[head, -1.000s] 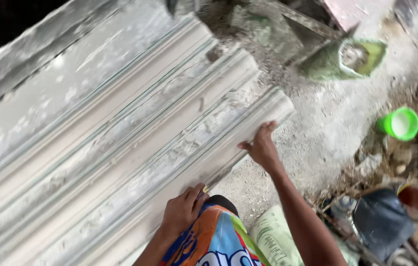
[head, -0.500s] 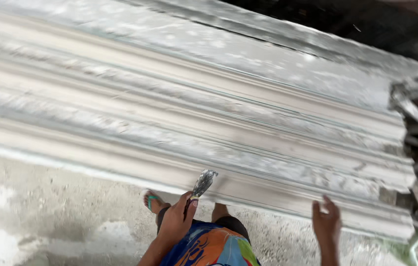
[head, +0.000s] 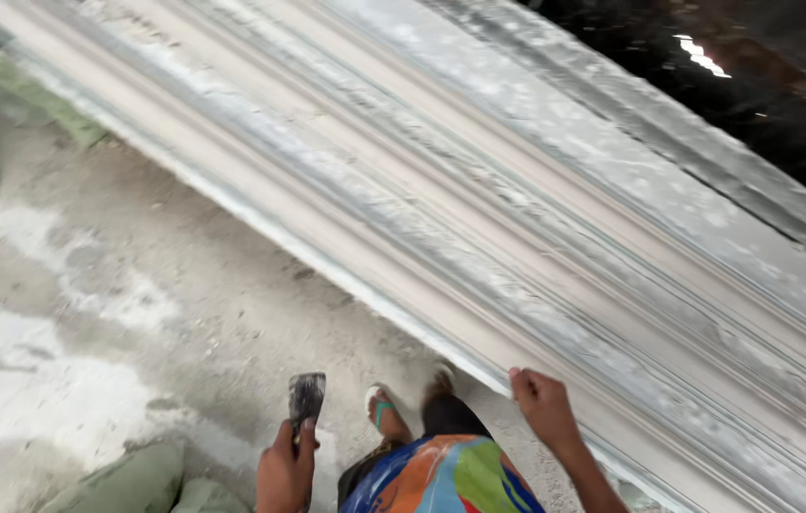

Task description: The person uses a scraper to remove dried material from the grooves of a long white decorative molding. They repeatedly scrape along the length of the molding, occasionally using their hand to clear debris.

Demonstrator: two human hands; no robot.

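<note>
Lower frame: left hand (head: 285,472) grasps a flat, plaster-caked metal scraper (head: 306,397); right hand (head: 544,407) grips the long white moulded plaster cornice's (head: 479,218) edge, best kept steady.

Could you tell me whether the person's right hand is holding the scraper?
No, the scraper is gripped in the left hand, while the right hand rests on the edge of the long moulding.

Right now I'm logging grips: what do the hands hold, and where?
Left hand grips a scraper by its lower handle end. Right hand holds the long moulding at its near edge.
</note>
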